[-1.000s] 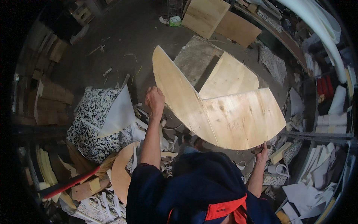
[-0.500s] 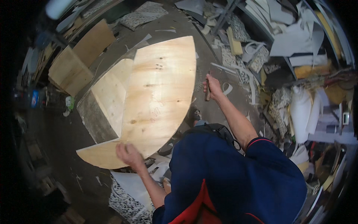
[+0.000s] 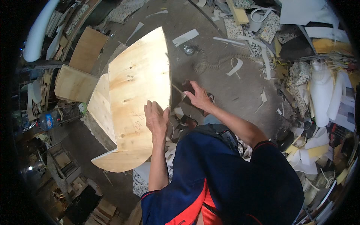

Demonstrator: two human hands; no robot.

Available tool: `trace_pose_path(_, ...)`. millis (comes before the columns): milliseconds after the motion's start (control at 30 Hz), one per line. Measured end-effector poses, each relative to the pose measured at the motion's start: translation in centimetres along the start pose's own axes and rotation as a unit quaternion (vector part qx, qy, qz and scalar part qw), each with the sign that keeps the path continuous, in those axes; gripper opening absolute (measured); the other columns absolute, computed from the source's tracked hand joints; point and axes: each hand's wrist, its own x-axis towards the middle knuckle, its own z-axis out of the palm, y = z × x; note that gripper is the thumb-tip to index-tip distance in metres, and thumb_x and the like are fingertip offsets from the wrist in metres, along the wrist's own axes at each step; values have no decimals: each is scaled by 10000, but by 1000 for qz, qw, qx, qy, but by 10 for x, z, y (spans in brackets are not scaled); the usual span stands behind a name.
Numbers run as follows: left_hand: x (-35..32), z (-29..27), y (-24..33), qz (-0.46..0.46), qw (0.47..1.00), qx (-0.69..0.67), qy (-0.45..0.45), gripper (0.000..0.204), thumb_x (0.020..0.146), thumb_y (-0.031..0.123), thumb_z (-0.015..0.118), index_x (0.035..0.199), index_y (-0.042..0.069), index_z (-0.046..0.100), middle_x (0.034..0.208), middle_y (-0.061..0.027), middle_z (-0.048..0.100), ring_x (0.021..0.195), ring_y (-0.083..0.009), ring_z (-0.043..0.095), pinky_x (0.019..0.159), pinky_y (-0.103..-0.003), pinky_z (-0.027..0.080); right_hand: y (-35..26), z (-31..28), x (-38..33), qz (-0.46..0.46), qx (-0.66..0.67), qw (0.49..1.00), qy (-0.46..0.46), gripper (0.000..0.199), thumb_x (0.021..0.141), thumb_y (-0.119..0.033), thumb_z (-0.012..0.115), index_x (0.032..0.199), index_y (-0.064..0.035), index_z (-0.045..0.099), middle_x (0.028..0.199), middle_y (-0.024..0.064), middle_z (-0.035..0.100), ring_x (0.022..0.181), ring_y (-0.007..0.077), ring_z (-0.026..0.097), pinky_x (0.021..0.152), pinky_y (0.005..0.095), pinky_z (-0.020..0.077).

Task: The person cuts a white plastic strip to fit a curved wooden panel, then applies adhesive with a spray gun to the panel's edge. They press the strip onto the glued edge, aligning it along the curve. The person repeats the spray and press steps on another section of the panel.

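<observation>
One curved plywood board (image 3: pixel 137 86) is laid over a grey slab (image 3: pixel 99 131). Near the board's right edge, the left hand (image 3: pixel 156 119) is rested flat, grip unclosed. Beyond that edge, a dark tool (image 3: pixel 186 86) is clasped by the right hand (image 3: pixel 199 97); floor (image 3: pixel 243 99) is left farther right.

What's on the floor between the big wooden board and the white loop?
A thin, pale coil lies between the wooden board and the white loop, in the head view.
</observation>
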Motion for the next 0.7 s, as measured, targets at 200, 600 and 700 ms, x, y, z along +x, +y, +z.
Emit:
trace_pose_path(200, -7, 10, -6, -4, 1000, -10, 20, 608, 794, 223, 839, 1294, -23, 594, 1415, -283, 535, 1349, -491, 462, 1104, -487, 433, 19, 1, 31, -41, -58, 978, -194, 454, 956, -271, 664, 1213, 20, 429, 1034, 330, 640, 984, 536, 624, 790, 579, 502)
trace_pose_path(600, 2, 29, -33, -112, 983, -130, 60, 422, 880, 184, 795, 1171, -75, 632, 1249, -230, 662, 1110, -328, 656, 944, -366, 529, 92, -151, 45, 32, -74, 994, -70, 464, 910, -340, 685, 1220, -11, 581, 1082, 280, 672, 1034, 478, 645, 871, 514, 524)
trace_pose_path(700, 8, 40, -34, -165, 958, -210, 103, 416, 960, 208, 715, 1230, -87, 600, 1001, -181, 682, 889, -273, 648, 792, -364, 542, 147, -231, 15, 170, -201, 963, -64, 498, 899, -304, 660, 1274, 8, 562, 1038, 280, 689, 1040, 448, 668, 878, 518, 534)
